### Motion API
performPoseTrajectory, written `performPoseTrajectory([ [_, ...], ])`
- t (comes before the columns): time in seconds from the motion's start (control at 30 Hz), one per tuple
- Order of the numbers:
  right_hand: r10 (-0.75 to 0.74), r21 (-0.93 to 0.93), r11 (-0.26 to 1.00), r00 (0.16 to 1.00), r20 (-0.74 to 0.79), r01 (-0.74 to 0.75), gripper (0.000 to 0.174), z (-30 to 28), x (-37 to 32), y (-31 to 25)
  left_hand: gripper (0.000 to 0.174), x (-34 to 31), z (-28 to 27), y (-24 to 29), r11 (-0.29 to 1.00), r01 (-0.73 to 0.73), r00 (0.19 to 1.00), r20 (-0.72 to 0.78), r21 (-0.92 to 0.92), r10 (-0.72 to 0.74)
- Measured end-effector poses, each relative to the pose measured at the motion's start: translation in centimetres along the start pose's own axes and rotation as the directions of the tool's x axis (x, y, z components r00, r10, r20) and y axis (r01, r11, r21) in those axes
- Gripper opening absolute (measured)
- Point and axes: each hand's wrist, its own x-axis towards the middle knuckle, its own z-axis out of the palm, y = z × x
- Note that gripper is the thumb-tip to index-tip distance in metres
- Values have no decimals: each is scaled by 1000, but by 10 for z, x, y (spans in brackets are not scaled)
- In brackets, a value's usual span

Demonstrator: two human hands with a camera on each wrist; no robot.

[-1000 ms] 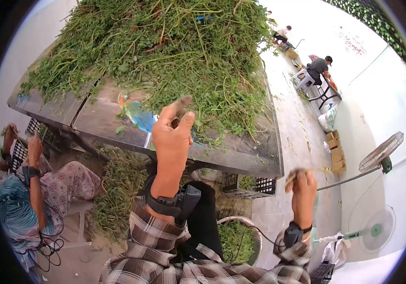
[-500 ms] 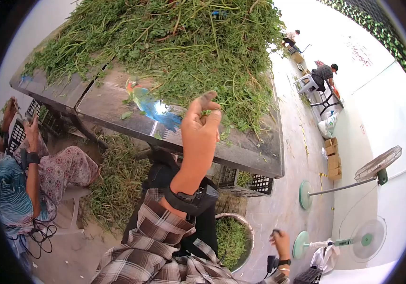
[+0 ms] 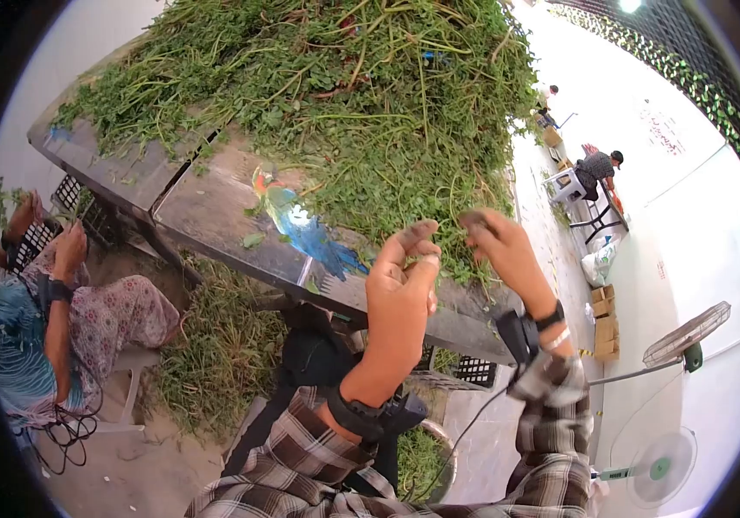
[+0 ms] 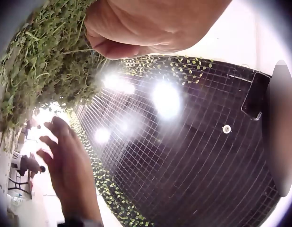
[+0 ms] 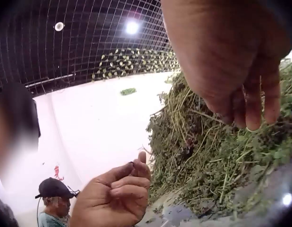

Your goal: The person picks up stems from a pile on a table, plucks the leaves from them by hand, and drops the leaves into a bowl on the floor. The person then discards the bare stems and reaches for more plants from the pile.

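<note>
A big heap of leafy green stems (image 3: 327, 121) covers most of the dark table (image 3: 215, 203). My left hand (image 3: 400, 281) is raised by the table's near edge, its fingers loosely bent and the thumb close to the index finger. No stem shows between them; the fingertips look dark and soiled. To its right, my right hand (image 3: 508, 259) hangs over the near right part of the heap, slightly blurred. In the left wrist view the right hand's fingers (image 4: 50, 142) are spread, and in the right wrist view they point down toward the greens, holding nothing visible.
A blue parrot picture (image 3: 305, 229) shows on the tabletop. Below are a black crate (image 3: 476, 371), a basin rim (image 3: 451, 457) around greens, and stems on the floor (image 3: 215, 345). Another person (image 3: 68, 319) sits at left. Fans (image 3: 688, 335) and boxes (image 3: 605, 321) stand at right.
My right hand had a blurred thin stalk at the right, swung low and away toward the floor side, then came back empty over the heap. The left hand shifted right in view.
</note>
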Motion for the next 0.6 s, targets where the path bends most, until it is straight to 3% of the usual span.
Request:
performPoseTrajectory([
  [0.07, -273, -204, 946, 959, -79, 252, 26, 12, 48, 6, 32, 0, 0, 3, 998, 43, 999, 13, -51, -42],
  [0.13, -329, -119, 941, 939, -105, 316, 29, 21, 89, 4, 32, -1, 0, 7, 997, 50, 999, 10, -57, -50],
  [0.27, -431, -124, 899, 899, -74, 421, 37, 47, 163, 20, 33, -1, -3, 9, 999, 26, 1000, 17, -41, -25],
  [0.33, -574, -469, 743, 815, -80, 477, 47, 61, 185, 30, 33, 0, -5, 13, 999, 34, 999, 19, -30, -33],
  [0.4, -562, -477, 748, 823, -84, 462, 51, 68, 201, 43, 33, 0, -7, 14, 1000, 20, 1000, 17, -20, -20],
  [0.47, -436, -489, 810, 891, -129, 325, 50, 68, 207, 46, 32, 1, -7, 16, 1000, 13, 1000, 17, -20, -13],
  [0.5, -469, -509, 802, 858, -210, 313, 39, 68, 198, 39, 32, 1, -7, 17, 1000, 15, 1000, 19, -21, -15],
  [0.53, -463, -505, 806, 861, -213, 309, 39, 63, 193, 34, 31, 1, -8, 18, 1000, 20, 1000, 20, -21, -19],
  [0.6, -351, -550, 801, 930, -110, 237, 24, 51, 185, 28, 31, 0, -9, 17, 1000, 19, 1000, 18, -17, -19],
])
